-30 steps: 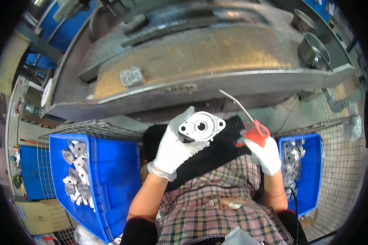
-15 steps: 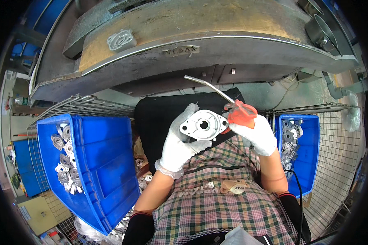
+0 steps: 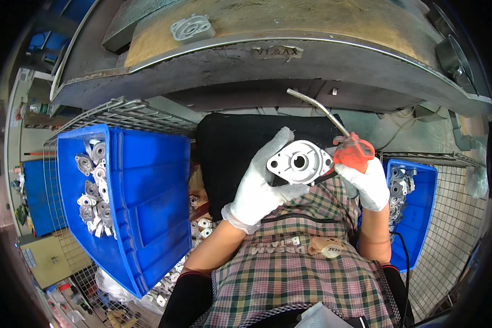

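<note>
My left hand (image 3: 262, 183), in a white glove, grips a grey cast-metal flange housing (image 3: 309, 169) by its left side, thumb below and fingers behind. The housing has a round middle with a dark bore and a holed ear at each end; its face is turned up to me. Wrapped in my gloved right hand (image 3: 373, 186) is a red air blow gun (image 3: 355, 153). Its thin bent metal tube points up and to the left, away from the housing. The blow gun's body is right beside the housing's right ear; whether they touch I cannot tell.
A similar housing (image 3: 192, 28) lies on the workbench (image 3: 290, 35) ahead. Blue bins with metal parts stand at the left (image 3: 153, 191) and right (image 3: 421, 210), by wire mesh. Black cloth (image 3: 224, 147) lies beyond my hands. A metal pot (image 3: 455, 61) sits far right; a black cable (image 3: 405, 262) hangs near my right arm.
The whole view has shifted, with bench, bins and hands all appearing farther right and somewhat higher. Both hands keep the same grip on the housing and the blow gun.
</note>
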A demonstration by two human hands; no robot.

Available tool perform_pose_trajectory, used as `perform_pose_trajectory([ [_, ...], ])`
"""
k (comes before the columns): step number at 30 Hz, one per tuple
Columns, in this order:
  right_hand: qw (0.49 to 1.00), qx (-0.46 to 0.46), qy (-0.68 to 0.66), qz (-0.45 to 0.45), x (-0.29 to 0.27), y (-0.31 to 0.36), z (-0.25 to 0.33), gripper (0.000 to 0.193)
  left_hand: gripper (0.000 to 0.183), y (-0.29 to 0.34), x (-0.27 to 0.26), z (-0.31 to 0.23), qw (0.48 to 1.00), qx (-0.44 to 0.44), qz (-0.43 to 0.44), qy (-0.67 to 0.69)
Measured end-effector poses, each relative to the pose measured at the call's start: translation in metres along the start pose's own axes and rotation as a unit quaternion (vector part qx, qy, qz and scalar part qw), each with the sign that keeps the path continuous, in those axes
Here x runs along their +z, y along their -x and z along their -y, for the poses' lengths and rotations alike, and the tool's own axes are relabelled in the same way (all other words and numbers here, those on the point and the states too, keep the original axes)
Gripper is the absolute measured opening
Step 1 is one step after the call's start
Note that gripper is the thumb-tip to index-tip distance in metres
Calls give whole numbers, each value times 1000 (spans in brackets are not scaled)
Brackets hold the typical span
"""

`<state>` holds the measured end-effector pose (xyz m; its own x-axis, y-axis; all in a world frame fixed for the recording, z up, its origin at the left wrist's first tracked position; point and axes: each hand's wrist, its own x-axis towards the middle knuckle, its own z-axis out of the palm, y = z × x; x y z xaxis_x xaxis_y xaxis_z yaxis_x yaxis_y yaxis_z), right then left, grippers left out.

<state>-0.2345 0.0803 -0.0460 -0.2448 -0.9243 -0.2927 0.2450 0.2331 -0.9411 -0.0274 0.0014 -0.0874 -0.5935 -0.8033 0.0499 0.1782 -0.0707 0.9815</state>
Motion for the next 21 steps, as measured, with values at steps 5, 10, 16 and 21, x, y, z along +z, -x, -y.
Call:
perform_pose_trajectory([
  [5,999,32,33,1,-9,-1,-5,36,97,2,2,0,1000,-1,-18,7],
  [10,999,37,16,1,-6,1,-3,39,95,3,5,-2,1000,5,-17,-7],
  [16,1000,-6,14,6,-4,-3,-7,44,94,2,4,-3,999,13,-23,-36],
  [21,1000,10,17,5,-9,-5,-12,47,99,2,2,-2,998,15,-16,-62],
])
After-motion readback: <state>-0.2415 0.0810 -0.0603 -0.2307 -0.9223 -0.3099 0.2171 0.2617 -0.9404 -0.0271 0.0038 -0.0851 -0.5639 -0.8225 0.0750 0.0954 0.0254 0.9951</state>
